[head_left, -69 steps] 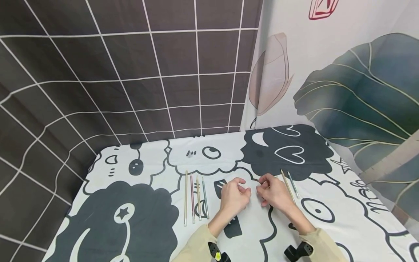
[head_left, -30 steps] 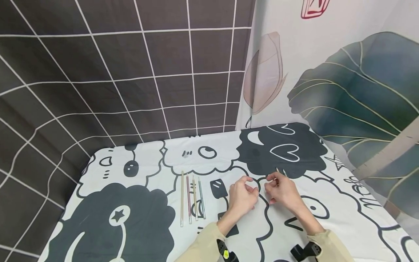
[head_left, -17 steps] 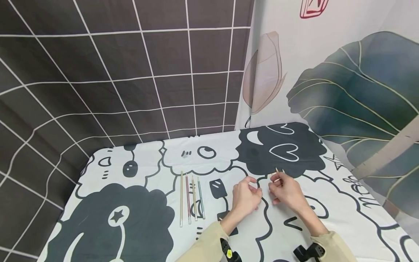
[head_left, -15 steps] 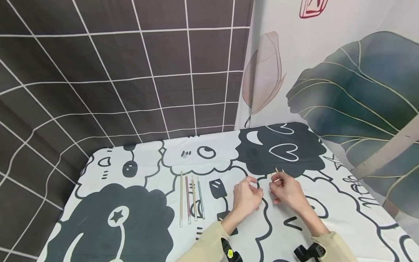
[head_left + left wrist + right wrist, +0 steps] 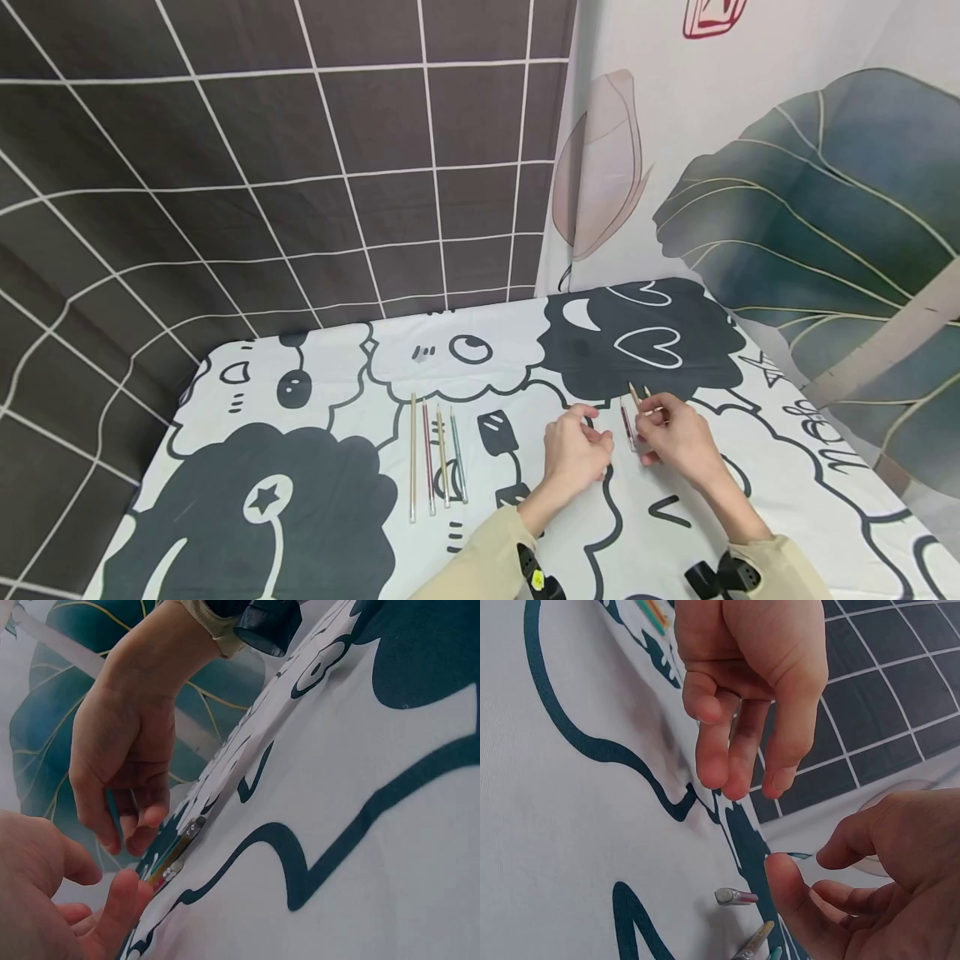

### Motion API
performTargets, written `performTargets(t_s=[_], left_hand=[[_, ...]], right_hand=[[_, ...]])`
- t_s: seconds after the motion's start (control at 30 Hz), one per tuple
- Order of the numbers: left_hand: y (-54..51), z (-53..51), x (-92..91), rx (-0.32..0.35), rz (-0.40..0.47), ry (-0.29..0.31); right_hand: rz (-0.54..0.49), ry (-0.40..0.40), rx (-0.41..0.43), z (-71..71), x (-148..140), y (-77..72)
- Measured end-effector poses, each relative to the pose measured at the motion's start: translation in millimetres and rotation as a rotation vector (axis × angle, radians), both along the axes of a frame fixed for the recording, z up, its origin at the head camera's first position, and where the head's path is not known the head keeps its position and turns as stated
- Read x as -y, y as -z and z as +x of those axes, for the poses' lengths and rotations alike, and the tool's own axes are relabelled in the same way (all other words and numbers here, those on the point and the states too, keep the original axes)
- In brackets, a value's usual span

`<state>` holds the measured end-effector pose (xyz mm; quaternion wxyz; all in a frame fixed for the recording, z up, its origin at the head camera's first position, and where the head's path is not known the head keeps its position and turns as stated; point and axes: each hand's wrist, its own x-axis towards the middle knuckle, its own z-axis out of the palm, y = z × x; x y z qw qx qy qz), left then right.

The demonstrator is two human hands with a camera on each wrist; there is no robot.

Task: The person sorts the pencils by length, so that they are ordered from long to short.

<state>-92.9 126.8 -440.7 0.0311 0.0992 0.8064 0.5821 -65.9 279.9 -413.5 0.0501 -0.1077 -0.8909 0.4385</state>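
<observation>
In the head view my left hand [image 5: 576, 450] hovers over the cloth with loosely bent fingers and nothing in them. Just right of it, my right hand [image 5: 678, 437] is over several slim pencils, its thumb and fingers apart in the right wrist view. A red pencil [image 5: 627, 425] lies left of the right fingers. The tips of a gold pencil [image 5: 634, 393] and of another pencil [image 5: 647, 390] show beyond them. Silver-ended red [image 5: 736, 897] and gold [image 5: 754, 941] pencils lie below the right thumb in the right wrist view; whether it touches any cannot be told.
Further left lie a gold pencil [image 5: 413, 458], a red pencil [image 5: 428, 458], a second gold one [image 5: 443, 458] and a teal one [image 5: 458, 458], roughly side by side. A patterned cloth [image 5: 322, 575] covers the table. A dark grid curtain [image 5: 300, 217] hangs behind.
Both hands have shifted to the right in the head view. The red pencil, mostly hidden by the right hand before, now shows beside its fingers. The row of pencils at the left lies as before.
</observation>
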Motion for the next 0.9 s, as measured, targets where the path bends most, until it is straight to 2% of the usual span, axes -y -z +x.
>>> performTargets(t_s=[0.27, 0.57, 0.9], left_hand=[[0.4, 5.1, -10.3, 0.036, 0.012, 0.028], [0.7, 7.4, -19.3, 0.070, 0.056, 0.029], [2.4, 8.7, -32.3, 0.054, 0.018, 0.063]], right_hand=[[-0.024, 0.030, 0.004, 2.2, -8, -1.0], [-0.059, 0.044, -0.004, 4.9, -15, -1.3], [-0.038, 0.061, 0.009, 7.1, -25, 0.5]])
